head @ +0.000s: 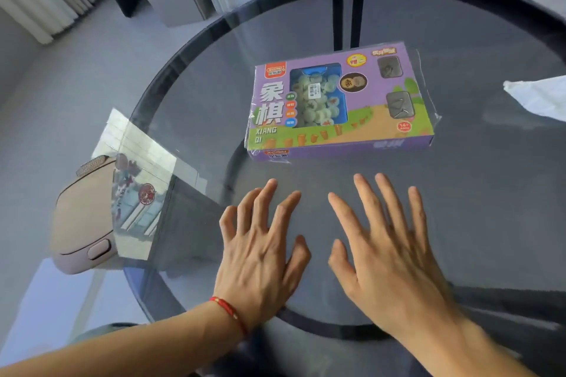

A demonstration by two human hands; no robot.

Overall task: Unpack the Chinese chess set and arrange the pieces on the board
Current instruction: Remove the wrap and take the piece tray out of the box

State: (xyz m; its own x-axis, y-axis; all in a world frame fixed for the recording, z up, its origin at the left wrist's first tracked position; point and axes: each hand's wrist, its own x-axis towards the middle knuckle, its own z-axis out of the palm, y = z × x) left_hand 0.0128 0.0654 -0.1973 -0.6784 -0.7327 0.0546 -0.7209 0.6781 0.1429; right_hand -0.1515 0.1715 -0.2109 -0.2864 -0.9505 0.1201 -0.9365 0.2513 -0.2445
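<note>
Both my hands lie palm-down on the round glass table [477, 40] in the lower middle of the frame, fingers spread and straight, holding nothing. My left hand [263, 251], with a red string bracelet [229, 311] at the wrist, sits just beside my right hand [389, 257], a narrow strip of bare glass between the thumbs. The chess set box [340, 101] lies flat above them in the centre of the frame, well clear of my fingertips, and it looks unopened, with clear plastic wrap around it. Through its window I can see pale round chess pieces [317, 98] heaped inside; no board is in view, so I take it to be folded in the box. The box's long axis runs left to right across the frame, tilted a little so its right end sits higher, and its long near edge faces my hands. It lies straight up-frame from the gap between my hands, perhaps a touch toward the right, so neither hand is clearly nearer and both can reach up-frame to take one short end each. White paper [539, 95] shows at the right edge, and a pinkish appliance [82, 223] sits below the glass at the left.
</note>
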